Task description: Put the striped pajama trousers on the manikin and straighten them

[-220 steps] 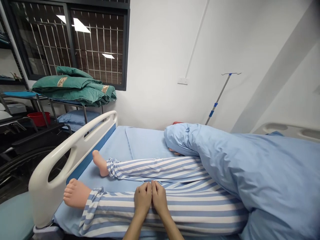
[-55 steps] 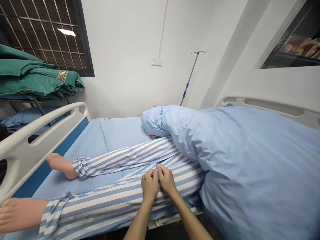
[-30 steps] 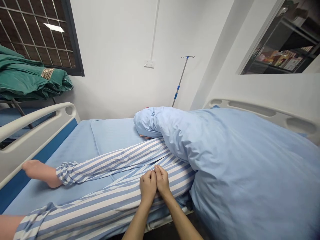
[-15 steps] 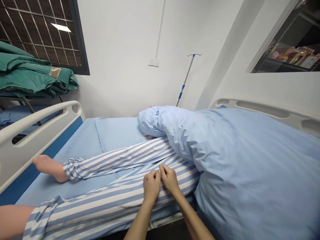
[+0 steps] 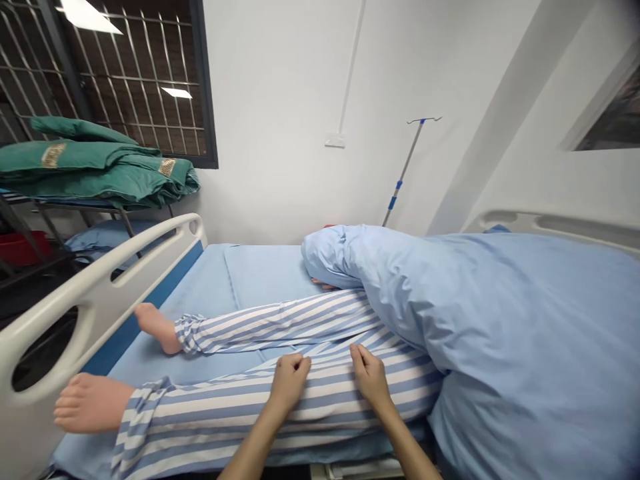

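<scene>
Both of my hands are closed into loose fists over the thigh of the nearer leg, in blue-and-white striped trousers [image 5: 220,407]. My left hand [image 5: 291,383] rests toward the knee, thumb along the curled fingers, and no cloth shows in it. Nearer the hip, my right hand [image 5: 371,377] is curled the same way, a short gap from the left. The legs end in two bare feet, the near foot [image 5: 93,402] and the far foot [image 5: 157,327]; I cannot tell whether this is a person or a manikin. A light blue quilt [image 5: 480,320] hides the upper body.
The bed has a pale blue sheet [image 5: 265,263], a footboard [image 5: 95,300] at left and a headboard [image 5: 555,223] at right. A drip stand [image 5: 407,163] rises by the far side. Folded green quilts [image 5: 115,173] lie on a rack beneath the barred window [image 5: 135,80].
My two fists have moved apart, the left toward the knee and the right toward the hip. The head view has turned left, bringing the whole near foot into sight.
</scene>
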`<state>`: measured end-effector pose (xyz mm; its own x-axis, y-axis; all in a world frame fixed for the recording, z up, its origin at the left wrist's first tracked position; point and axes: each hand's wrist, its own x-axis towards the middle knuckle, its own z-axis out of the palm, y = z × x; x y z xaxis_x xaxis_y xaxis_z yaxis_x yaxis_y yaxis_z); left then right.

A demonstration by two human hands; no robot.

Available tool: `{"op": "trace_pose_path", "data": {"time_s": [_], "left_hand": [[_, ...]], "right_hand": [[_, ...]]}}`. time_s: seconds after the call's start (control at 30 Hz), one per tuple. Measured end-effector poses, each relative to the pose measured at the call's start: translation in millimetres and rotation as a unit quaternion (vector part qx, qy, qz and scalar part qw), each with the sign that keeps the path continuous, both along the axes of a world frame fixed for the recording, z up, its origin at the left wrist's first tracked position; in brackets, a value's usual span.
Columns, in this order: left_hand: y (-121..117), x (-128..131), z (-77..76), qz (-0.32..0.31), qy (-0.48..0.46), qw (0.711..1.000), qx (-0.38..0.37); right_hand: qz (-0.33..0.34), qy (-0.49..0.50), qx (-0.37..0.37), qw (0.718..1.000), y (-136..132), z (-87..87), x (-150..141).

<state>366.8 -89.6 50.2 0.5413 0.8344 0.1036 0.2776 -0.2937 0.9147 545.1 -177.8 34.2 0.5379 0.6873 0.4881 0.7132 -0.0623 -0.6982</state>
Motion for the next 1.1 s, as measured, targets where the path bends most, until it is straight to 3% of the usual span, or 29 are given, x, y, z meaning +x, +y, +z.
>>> {"op": "trace_pose_path", "data": {"time_s": [0.17,0.33,0.47,0.7,0.8,0.97,1.1], "left_hand": [[54,-105,2.8,0.084,0.014,0.996,0.027],[73,-182,-17.2,0.185,0.042,0.982,0.024],[71,-201,-28.8,0.225,0.084,0.969,0.063],[69,-198,-27.5,0.255,0.098,0.958,0.082],[68,-198,-27.4,0.261,0.085,0.958,0.079],[67,-202,-28.1,0.274,0.035,0.959,0.070],[67,-207,-33.5,0.311,-0.021,0.947,0.080]], "right_hand": [[0.006,0.002,-0.006,1.000,0,-4.1,2],[-0.008,0.008,-0.024,1.000,0,-4.2,0],[-0.021,0.005,-0.044,0.999,1,-2.8,-4],[-0.055,-0.004,-0.075,0.996,12,4.4,-18],[-0.027,0.046,-0.055,0.997,36,12.8,-66],[0.176,0.121,-0.018,0.977,97,29.3,-216],[0.272,0.186,-0.002,0.944,132,17.8,-310]]}}
